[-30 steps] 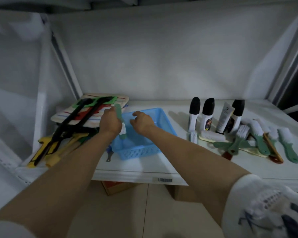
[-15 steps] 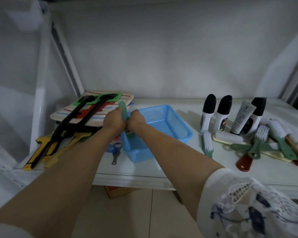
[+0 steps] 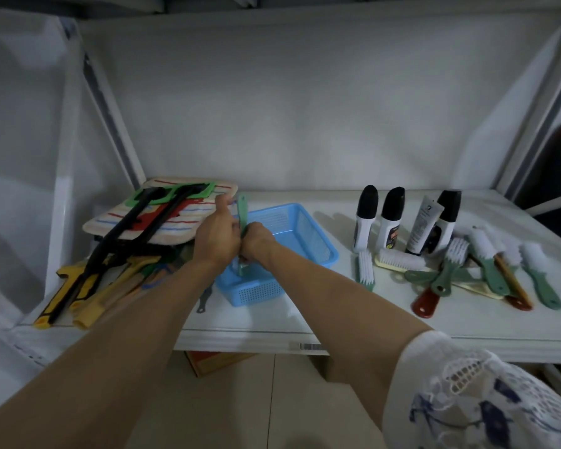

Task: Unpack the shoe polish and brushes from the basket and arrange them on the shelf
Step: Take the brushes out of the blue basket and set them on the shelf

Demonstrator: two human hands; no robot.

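Observation:
A blue plastic basket (image 3: pixel 308 234) sits on the white shelf (image 3: pixel 370 322), left of centre. Over its near left corner both hands meet around a green-handled brush (image 3: pixel 242 209), held upright with its handle pointing up. My left hand (image 3: pixel 215 238) and my right hand (image 3: pixel 256 241) grip it side by side, hiding its bristle end. To the right stand three black-capped polish bottles (image 3: pixel 366 218) and a white tube (image 3: pixel 423 225). In front of them lie several brushes (image 3: pixel 486 267) in a loose pile.
At the shelf's left end lies a striped pad under black long-handled tools (image 3: pixel 156 218), with yellow and orange handles (image 3: pixel 88 296) heaped below. A small dark tool (image 3: pixel 204 301) lies by the basket's near corner. A cardboard box (image 3: pixel 217 361) sits on the floor under the shelf.
My right hand has come across to the brush in my left hand, and both now hold it together above the basket's near left corner. My view has shifted slightly.

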